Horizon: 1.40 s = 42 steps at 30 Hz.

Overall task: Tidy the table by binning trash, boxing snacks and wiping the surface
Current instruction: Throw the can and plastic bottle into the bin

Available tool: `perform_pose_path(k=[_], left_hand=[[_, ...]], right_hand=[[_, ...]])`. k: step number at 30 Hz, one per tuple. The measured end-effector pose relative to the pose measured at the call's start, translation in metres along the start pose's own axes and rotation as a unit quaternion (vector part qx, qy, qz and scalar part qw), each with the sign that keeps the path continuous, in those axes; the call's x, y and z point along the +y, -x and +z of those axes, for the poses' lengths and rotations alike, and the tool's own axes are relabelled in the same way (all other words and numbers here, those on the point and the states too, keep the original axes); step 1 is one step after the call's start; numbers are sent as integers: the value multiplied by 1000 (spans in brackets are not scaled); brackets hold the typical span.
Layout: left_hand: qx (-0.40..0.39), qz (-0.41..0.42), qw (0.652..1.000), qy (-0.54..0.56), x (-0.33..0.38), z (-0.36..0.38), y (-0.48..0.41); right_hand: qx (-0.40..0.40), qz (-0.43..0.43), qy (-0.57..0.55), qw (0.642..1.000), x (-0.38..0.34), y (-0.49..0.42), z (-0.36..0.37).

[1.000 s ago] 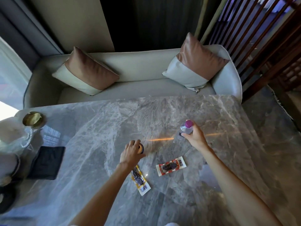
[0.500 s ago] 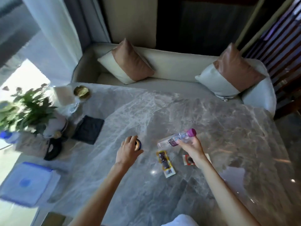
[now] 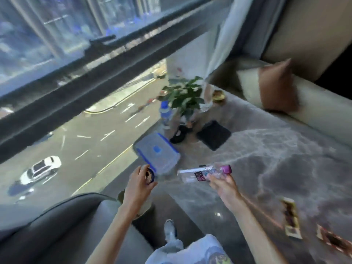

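Observation:
My left hand (image 3: 138,184) grips a dark blue drink can (image 3: 151,175), held beyond the table's left edge. My right hand (image 3: 224,187) holds a clear plastic bottle (image 3: 200,172) with a purple cap, lying sideways above the grey marble table (image 3: 266,168). Two snack packets lie on the table at the lower right: a yellow-edged one (image 3: 290,218) and a red-edged one (image 3: 332,240). A clear storage box with a blue-rimmed lid (image 3: 157,151) sits at the table's left corner. A black cloth (image 3: 214,134) lies further back.
A potted plant (image 3: 185,96), a blue-capped water bottle (image 3: 166,113) and a brass dish (image 3: 218,95) stand at the far left end of the table. A sofa with a brown and white cushion (image 3: 274,88) runs along the far side. A grey armchair (image 3: 66,231) is below left by the window.
The view has swung sharply left toward the window. Both hands moved left with it, carrying the can and the bottle away from the snack packets and toward the table's left edge near the box.

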<state>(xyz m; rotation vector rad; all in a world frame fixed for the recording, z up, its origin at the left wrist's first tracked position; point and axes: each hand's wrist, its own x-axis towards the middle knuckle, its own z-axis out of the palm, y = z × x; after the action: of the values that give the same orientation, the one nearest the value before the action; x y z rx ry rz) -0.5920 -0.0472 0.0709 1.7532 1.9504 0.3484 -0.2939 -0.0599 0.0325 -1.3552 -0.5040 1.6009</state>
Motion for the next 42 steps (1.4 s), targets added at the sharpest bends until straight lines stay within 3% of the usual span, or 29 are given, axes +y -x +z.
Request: perform_pose_path(k=[5, 10, 13, 18, 19, 21, 28, 30, 34, 42], left_hand=[[75, -166, 979, 92, -85, -49, 43], [172, -344, 894, 231, -130, -54, 101], [220, -463, 771, 378, -147, -32, 123], [268, -551, 497, 614, -189, 14, 118], [272, -553, 457, 642, -198, 25, 110], [268, -559, 411, 668, -218, 51, 89], [229, -577, 306, 722, -318, 164, 0], [221, -581, 290, 728, -349, 197, -25], [189, -582, 300, 732, -404, 266, -67], [128, -615, 358, 690, -499, 389, -119]], right_hand=[[-103, 51, 5, 993, 18, 2, 93], [-174, 114, 31, 978, 36, 3, 150], [-193, 144, 58, 969, 52, 5, 183], [-146, 203, 62, 966, 108, -14, 221], [-121, 221, 55, 966, 121, -19, 227], [-80, 242, 37, 966, 158, -42, 235], [87, 290, 26, 953, 311, -157, 237], [114, 299, 27, 947, 355, -186, 237], [163, 282, 14, 945, 443, -239, 229], [118, 212, 12, 970, 575, -300, 222]])
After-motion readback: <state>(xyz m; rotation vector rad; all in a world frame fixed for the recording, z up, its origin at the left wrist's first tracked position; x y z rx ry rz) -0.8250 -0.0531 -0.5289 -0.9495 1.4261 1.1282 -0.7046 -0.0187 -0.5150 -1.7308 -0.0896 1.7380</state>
